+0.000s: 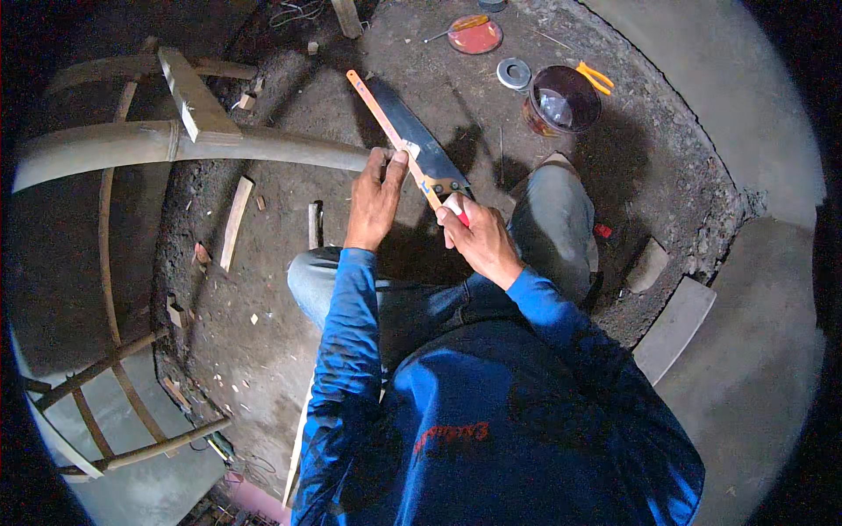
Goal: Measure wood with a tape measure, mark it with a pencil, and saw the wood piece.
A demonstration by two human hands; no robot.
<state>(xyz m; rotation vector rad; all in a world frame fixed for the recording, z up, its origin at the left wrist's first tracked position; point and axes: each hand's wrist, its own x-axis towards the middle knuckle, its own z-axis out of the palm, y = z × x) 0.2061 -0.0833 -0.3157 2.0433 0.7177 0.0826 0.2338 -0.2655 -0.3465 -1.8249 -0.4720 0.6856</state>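
Right fingers [449,226]: you have them closed round the red-and-white handle [457,205] of the saw [421,133].
Left fingers [392,171]: bunched by the bamboo pole [281,145]'s end, against the orange strip [375,107]; I cannot tell which they grip.
Saw: ahead of you, slanting up-left.
Ground: bare earth [263,324], wood offcut [237,223], dark bucket [537,118], orange-handled pliers [595,77].
Room: grey concrete [772,307] borders your right.
Writing: red script [453,432] on your blue shirt [491,386]; the strip's marks are too small to read.
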